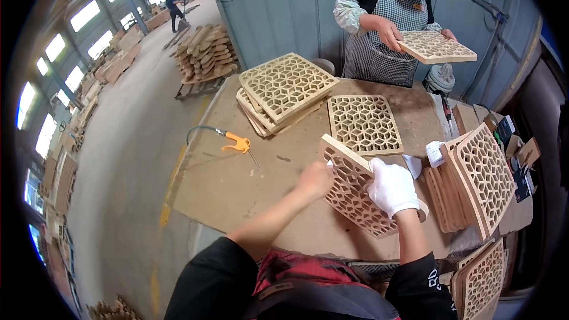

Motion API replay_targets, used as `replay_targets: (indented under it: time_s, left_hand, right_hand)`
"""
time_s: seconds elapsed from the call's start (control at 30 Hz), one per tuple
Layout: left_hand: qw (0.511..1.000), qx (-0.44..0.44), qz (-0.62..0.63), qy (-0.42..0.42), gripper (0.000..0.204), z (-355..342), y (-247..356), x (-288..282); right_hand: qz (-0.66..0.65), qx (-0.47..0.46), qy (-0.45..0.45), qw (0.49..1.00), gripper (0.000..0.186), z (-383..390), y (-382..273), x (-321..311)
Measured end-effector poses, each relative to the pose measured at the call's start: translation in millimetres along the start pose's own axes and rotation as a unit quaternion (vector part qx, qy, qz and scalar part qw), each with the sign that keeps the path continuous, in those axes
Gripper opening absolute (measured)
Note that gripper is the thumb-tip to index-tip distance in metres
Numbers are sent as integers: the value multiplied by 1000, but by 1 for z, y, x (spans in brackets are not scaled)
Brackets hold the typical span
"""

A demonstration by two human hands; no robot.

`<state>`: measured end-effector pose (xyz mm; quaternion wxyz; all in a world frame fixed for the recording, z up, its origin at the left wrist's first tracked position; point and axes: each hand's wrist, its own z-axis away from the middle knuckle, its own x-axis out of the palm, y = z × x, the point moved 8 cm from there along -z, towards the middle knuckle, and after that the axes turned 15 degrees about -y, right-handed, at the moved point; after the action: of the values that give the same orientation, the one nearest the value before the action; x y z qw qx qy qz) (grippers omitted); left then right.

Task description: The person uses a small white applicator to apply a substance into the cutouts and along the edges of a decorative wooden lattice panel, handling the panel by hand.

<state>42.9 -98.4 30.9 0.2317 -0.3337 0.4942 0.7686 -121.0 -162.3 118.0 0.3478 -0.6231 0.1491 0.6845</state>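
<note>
A wooden lattice panel [352,192] stands tilted on the table before me, its thick plain edge uppermost. My left hand [316,179], bare, is closed at the panel's left edge, its fingertips partly hidden. On the right side my right hand [392,189], in a white glove, is closed against the panel near its top corner. Below that wrist a pale rounded edge sticks out; what it belongs to is unclear. Just beyond, another lattice panel [364,124] lies flat. An orange air blow gun [238,143] with a hose rests to the left of my hands.
Stacked lattice panels [288,86] sit at the table's far left. More panels [483,175] lean at the right, beside a screwdriver [447,112] and small boxes. Across the table [237,192], a co-worker [385,24] in a checked apron holds a panel. Wood pieces [204,53] are piled on a pallet.
</note>
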Motion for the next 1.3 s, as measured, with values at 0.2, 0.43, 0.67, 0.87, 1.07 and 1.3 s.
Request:
replay_targets:
  time_s: [0.2, 0.43, 0.67, 0.87, 1.07, 1.3]
  left_hand:
    - [988, 13, -150, 27, 34, -2, 14, -17]
    - [997, 4, 64, -33, 30, 0, 1, -10]
    - [998, -58, -1, 32, 28, 8, 7, -1]
    - [987, -38, -158, 19, 24, 12, 17, -25]
    - [997, -1, -57, 49, 23, 9, 3, -5]
    - [987, -60, -131, 66, 31, 4, 2, -1]
  right_hand:
    - [-8, 14, 7, 1000, 11, 1, 2, -1]
    - [-8, 2, 2, 1000, 11, 4, -4, -2]
    - [-8, 14, -20, 1000, 13, 1, -3, -1]
    - [-24, 11, -5, 1000, 13, 3, -4, -2]
    - [-15, 3, 0, 1000, 12, 3, -3, 3]
    - [-19, 21, -13, 1000, 13, 2, -5, 1]
